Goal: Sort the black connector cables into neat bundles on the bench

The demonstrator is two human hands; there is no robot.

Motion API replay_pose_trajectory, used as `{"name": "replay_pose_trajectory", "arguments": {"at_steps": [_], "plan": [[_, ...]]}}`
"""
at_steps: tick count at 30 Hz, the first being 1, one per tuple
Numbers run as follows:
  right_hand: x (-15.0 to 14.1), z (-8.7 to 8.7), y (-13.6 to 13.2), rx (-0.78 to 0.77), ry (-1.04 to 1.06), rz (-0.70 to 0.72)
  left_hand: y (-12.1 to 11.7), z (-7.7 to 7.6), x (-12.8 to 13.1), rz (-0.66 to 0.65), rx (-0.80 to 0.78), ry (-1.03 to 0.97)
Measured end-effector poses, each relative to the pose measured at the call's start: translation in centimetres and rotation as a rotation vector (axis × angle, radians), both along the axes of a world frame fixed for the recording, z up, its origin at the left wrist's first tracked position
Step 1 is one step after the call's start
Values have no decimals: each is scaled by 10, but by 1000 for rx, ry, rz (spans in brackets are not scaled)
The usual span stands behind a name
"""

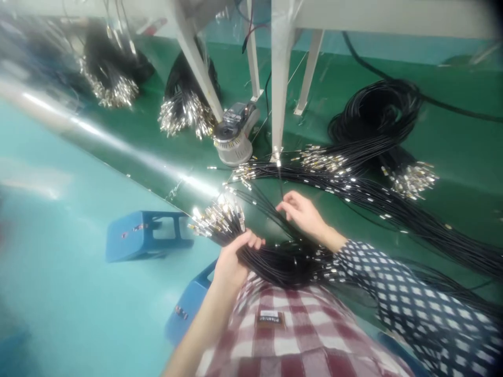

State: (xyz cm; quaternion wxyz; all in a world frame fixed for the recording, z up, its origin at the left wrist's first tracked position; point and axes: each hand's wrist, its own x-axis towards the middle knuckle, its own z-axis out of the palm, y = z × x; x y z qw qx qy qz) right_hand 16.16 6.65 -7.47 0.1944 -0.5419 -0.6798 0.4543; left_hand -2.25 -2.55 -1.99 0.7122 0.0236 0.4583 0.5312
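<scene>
My left hand (234, 256) is wrapped around a thick bundle of black cables (271, 264). Their silvery metal connectors (220, 217) fan out above the fist, and the cable lengths sag across my lap. To the right, my right hand (302, 212) pinches a single black cable (281, 183), which stands up from the fingers with a metal connector (277, 156) at its top end. Just beyond that hand, a long spread of loose black cables (353, 191) lies on the green surface.
Coiled black cables (377, 112) lie at the right. Two more connector bundles (184, 112) (113, 89) rest at the upper left. A grey motor-like device (236, 133) stands beside white table legs (280, 78). Blue stools (143, 235) are on the floor to the left.
</scene>
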Motion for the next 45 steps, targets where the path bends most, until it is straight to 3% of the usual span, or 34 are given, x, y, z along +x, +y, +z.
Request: {"name": "replay_pose_trajectory", "arguments": {"at_steps": [4, 8, 13, 17, 21, 24, 28, 32, 35, 42, 45], "plan": [[46, 30, -38, -35, 261, 114, 1, 6, 6, 17, 7, 17], [71, 48, -71, 14, 118, 256, 2, 12, 10, 24, 27, 45], [79, 53, -85, 85, 45, 334, 1, 15, 14, -35, 62, 62], [66, 63, -80, 128, -11, 341, 0, 18, 18, -20, 52, 116], [30, 78, -67, 317, -141, 255, -1, 21, 20, -21, 36, 87], [13, 80, -59, 360, -190, 266, -2, 20, 19, -5, 35, 84], [27, 74, -59, 255, -197, 420, -3, 16, 17, 48, 49, 86], [50, 72, -64, 196, -252, 534, 0, 16, 17, 19, 75, 61], [48, 77, -64, 196, -241, 589, 3, 20, 20, 19, 32, 103], [-6, 88, -63, 404, -217, 291, 4, 22, 20, 22, -16, 133], [4, 75, -73, 484, -285, 320, 6, 17, 17, 52, -50, 115]]}}
